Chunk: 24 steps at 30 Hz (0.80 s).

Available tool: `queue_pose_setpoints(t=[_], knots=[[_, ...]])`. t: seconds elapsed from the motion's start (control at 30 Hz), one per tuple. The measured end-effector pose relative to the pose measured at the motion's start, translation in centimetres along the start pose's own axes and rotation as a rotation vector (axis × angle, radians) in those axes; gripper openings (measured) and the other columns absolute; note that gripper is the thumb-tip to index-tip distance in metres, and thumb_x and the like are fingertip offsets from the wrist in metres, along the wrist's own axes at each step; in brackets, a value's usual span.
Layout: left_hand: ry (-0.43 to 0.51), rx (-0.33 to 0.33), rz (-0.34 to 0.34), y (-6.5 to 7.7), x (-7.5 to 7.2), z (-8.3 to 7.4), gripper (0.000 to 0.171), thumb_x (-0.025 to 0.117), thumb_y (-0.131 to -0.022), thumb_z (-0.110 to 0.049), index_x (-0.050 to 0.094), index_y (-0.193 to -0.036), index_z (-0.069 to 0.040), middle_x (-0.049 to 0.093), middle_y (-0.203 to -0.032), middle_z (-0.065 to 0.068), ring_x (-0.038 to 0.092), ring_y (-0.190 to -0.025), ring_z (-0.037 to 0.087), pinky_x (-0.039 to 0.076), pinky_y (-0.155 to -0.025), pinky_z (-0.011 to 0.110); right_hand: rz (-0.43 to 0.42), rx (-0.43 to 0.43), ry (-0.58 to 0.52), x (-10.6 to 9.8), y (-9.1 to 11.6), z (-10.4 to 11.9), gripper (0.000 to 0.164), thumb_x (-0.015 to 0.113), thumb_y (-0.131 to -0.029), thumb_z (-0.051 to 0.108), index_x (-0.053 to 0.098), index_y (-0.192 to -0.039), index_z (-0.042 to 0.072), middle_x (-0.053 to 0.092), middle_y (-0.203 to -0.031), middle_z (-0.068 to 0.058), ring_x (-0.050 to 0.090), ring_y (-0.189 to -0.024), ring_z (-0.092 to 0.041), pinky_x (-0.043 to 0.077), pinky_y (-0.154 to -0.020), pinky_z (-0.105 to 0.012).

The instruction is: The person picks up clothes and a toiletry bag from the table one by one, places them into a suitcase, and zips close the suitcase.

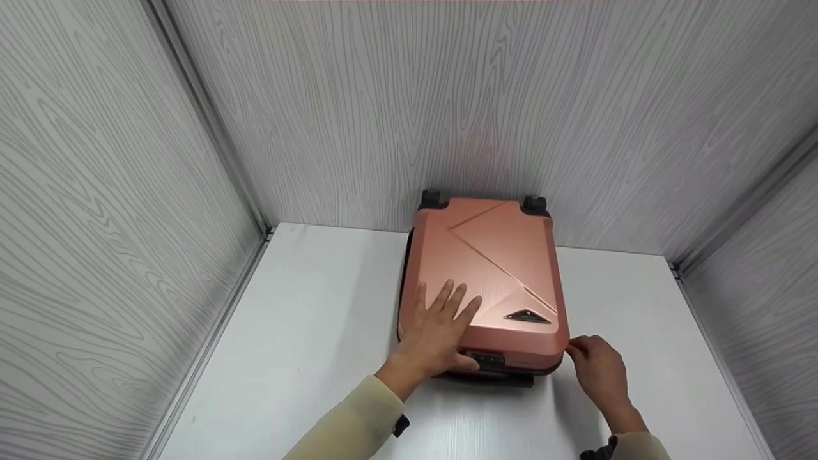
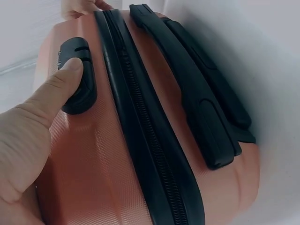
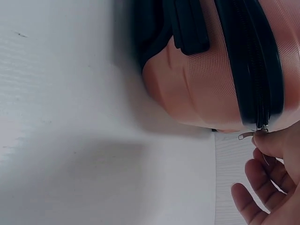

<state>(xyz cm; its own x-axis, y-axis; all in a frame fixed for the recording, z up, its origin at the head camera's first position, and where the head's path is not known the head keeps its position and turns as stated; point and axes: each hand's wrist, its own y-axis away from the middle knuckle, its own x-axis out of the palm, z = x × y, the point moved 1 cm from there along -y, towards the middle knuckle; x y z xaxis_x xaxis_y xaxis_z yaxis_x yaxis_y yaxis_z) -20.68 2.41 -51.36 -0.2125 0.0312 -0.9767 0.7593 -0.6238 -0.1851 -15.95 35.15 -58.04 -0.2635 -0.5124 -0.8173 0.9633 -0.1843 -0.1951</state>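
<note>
A rose-gold hard-shell suitcase (image 1: 492, 255) lies flat, its wheels toward the back wall. My left hand (image 1: 431, 335) rests spread on the front part of its lid. In the left wrist view, that thumb (image 2: 70, 75) lies on the black combination lock (image 2: 82, 101). Beyond the lock, the black zipper (image 2: 140, 108) runs closed along the side, next to the black carry handle (image 2: 197, 103). At the suitcase's front right corner, my right hand (image 1: 597, 370) pinches a metal zipper pull (image 3: 246, 136) between thumb and finger, its other fingers loosely bent.
The suitcase sits on a white tabletop (image 1: 313, 306), close to the grey wood-grain back wall (image 1: 383, 115). Matching side panels (image 1: 96, 223) stand at left and right, with metal edge strips (image 1: 211, 332) along the table.
</note>
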Motion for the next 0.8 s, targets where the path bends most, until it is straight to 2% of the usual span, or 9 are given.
queue_pose_setpoints(t=[0.3, 0.57, 0.8], knots=[[0.032, -0.018, -0.019, 0.02, 0.07, 0.02, 0.12, 0.069, -0.071, -0.088, 0.029, -0.168, -0.028, 0.032, -0.173, 0.008, 0.023, -0.162, 0.033, 0.017, -0.125, 0.07, -0.016, -0.044, 0.059, -0.18, 0.35, 0.05, 0.007, 0.074, -0.097, 0.009, 0.076, -0.094, 0.003, 0.068, -0.085, -0.009, 0.062, -0.077, -0.023, 0.049, -0.069, -0.042], [0.034, -0.02, -0.02, 0.05, 0.02, 0.03, 0.121, 0.069, -0.071, -0.088, 0.029, -0.168, -0.029, 0.032, -0.173, 0.007, 0.024, -0.162, 0.033, 0.017, -0.125, 0.07, 0.036, -0.018, 0.068, -0.53, 0.49, 0.23, 0.009, 0.073, -0.098, 0.009, 0.074, -0.093, 0.001, 0.065, -0.083, -0.007, 0.058, -0.076, -0.022, 0.047, -0.069, -0.041], [0.036, -0.024, -0.014, 0.04, -0.13, -0.01, 0.121, 0.069, -0.07, -0.088, 0.029, -0.168, -0.029, 0.032, -0.173, 0.006, 0.024, -0.162, 0.033, 0.017, -0.125, 0.07, 0.065, -0.034, 0.081, -0.73, 0.59, 0.32, 0.008, 0.073, -0.097, 0.007, 0.073, -0.091, 0.003, 0.064, -0.083, -0.007, 0.056, -0.077, -0.022, 0.046, -0.069, -0.041]])
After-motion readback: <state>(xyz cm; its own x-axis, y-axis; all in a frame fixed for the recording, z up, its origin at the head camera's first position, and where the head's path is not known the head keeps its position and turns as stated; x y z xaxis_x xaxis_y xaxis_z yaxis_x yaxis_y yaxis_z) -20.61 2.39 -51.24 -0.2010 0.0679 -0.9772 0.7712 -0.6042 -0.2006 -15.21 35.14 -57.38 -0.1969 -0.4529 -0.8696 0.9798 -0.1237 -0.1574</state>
